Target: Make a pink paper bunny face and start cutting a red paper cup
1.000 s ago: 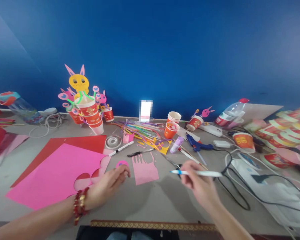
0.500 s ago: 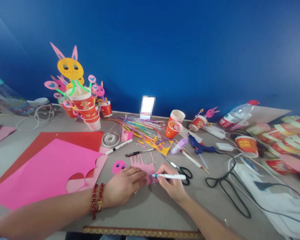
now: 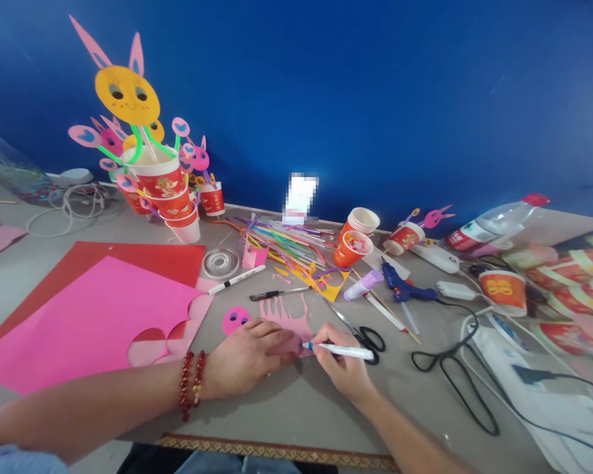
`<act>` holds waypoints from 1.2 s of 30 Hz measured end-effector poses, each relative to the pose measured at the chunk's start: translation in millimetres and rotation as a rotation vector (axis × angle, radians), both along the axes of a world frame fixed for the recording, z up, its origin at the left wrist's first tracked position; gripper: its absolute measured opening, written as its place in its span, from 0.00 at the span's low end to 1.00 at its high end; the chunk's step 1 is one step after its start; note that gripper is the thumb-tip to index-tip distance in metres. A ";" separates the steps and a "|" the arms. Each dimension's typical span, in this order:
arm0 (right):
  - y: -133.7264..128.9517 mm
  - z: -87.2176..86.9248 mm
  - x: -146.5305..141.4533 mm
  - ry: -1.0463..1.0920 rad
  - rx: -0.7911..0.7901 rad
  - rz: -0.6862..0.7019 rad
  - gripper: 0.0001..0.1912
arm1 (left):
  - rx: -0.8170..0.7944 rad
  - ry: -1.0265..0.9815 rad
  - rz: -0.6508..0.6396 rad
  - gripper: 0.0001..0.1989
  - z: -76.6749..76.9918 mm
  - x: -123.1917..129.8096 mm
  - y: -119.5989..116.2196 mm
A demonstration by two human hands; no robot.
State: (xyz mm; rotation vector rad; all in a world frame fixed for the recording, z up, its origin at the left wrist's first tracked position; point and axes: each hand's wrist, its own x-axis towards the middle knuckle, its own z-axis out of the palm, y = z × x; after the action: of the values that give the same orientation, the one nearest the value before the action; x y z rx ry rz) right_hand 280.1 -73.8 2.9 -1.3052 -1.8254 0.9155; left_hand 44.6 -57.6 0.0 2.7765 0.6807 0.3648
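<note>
My right hand (image 3: 343,368) grips a white marker (image 3: 348,351) with a blue tip, which touches a light pink paper scrap (image 3: 286,315) with cut-out edges. Flat across the scrap's lower left lies my left hand (image 3: 252,355), fingers stretched out and pressing it to the table. A beaded bracelet circles the left wrist. Just above that hand is a bright pink paper disc (image 3: 235,320) with two eye shapes, partly covered by the fingers. Black-handled scissors (image 3: 370,341) lie right beside the marker.
Pink and red sheets (image 3: 99,309) cover the left side. Behind the hands are a black pen (image 3: 277,293), pipe cleaners (image 3: 281,243), a glue stick (image 3: 363,285) and a blue glue gun (image 3: 402,286) with its cord. Decorated paper cups (image 3: 163,187) stand back left; a bottle (image 3: 494,224) leans back right.
The camera view has shifted and tilted slightly. Both hands keep nearly the same place on the pink scrap, the marker tip still against it.
</note>
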 end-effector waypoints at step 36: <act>1.2 -2.6 0.1 -0.022 0.082 0.051 0.08 | 0.050 0.015 0.006 0.22 0.3 1.6 0.7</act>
State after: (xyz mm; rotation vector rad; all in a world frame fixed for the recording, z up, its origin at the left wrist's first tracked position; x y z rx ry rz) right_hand 280.2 -72.6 0.3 -1.2282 -1.9009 0.8471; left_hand 46.2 -57.0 0.3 2.8274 0.6929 0.3676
